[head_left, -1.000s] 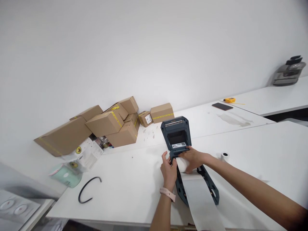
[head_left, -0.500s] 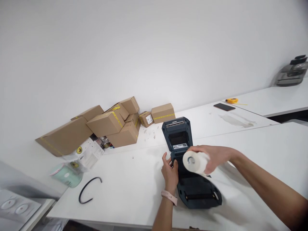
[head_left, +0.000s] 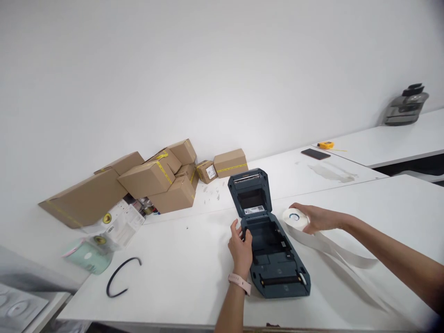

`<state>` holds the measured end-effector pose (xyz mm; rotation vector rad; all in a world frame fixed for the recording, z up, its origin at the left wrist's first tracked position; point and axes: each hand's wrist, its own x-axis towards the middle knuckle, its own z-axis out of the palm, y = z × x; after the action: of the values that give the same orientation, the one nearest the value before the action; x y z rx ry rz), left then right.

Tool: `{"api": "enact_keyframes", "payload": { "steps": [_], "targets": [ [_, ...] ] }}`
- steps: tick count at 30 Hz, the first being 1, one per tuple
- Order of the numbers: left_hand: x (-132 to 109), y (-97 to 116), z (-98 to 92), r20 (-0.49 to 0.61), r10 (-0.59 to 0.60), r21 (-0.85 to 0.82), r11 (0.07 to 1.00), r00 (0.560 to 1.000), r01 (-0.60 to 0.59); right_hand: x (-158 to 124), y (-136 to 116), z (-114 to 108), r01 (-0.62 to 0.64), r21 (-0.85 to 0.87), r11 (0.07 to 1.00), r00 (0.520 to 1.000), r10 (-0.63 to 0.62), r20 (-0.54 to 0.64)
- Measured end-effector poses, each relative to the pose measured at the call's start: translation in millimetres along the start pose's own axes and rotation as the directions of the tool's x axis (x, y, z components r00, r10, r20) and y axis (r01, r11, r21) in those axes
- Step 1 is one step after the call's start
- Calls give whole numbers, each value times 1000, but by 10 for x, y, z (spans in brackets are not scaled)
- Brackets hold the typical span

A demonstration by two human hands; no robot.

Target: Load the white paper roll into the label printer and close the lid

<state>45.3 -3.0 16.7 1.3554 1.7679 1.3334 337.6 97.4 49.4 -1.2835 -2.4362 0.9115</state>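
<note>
A dark label printer (head_left: 277, 259) sits on the white table with its lid (head_left: 250, 194) raised, and its roll bay holds nothing. My left hand (head_left: 240, 249), with a pink band (head_left: 239, 283) at the wrist, grips the printer's left edge, thumb over the rim. Right of the printer, my right hand (head_left: 317, 218) is closed on a white label roll (head_left: 294, 218). The roll's hollow core faces up. A long loose strip of labels (head_left: 347, 255) trails from it to the right, over the table.
Stacked cardboard boxes (head_left: 149, 178) stand along the wall at left. A black curved cable (head_left: 114, 275) and a mint canister (head_left: 92, 256) are at the left end. Toward the back right are a phone (head_left: 315, 153), a yellow tape measure (head_left: 326, 145) and a grey bottle (head_left: 405, 106).
My right hand has moved the label roll out from over the printer's bay to its right side, turning it core-up. My left hand stays on the printer's edge.
</note>
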Motion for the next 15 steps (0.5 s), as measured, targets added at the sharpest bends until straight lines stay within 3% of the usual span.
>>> {"api": "enact_keyframes", "payload": {
  "steps": [4, 7, 12, 15],
  "targets": [
    [0, -12, -2, -8, 12, -17, 1000, 1000, -12, 123, 150, 190, -33, -21, 999, 999, 33, 6],
    [2, -13, 0, -15, -5, -32, 999, 1000, 4, 81, 231, 176, -62, -72, 995, 998, 59, -34],
    [4, -13, 10, -12, -14, -49, 999, 1000, 13, -266, 481, -89, -78, 253, 964, 994, 93, -51],
    [3, -11, 14, -6, 0, -54, 999, 1000, 0, -461, 595, 10, -60, 330, 942, 963, 141, -230]
  ]
}}
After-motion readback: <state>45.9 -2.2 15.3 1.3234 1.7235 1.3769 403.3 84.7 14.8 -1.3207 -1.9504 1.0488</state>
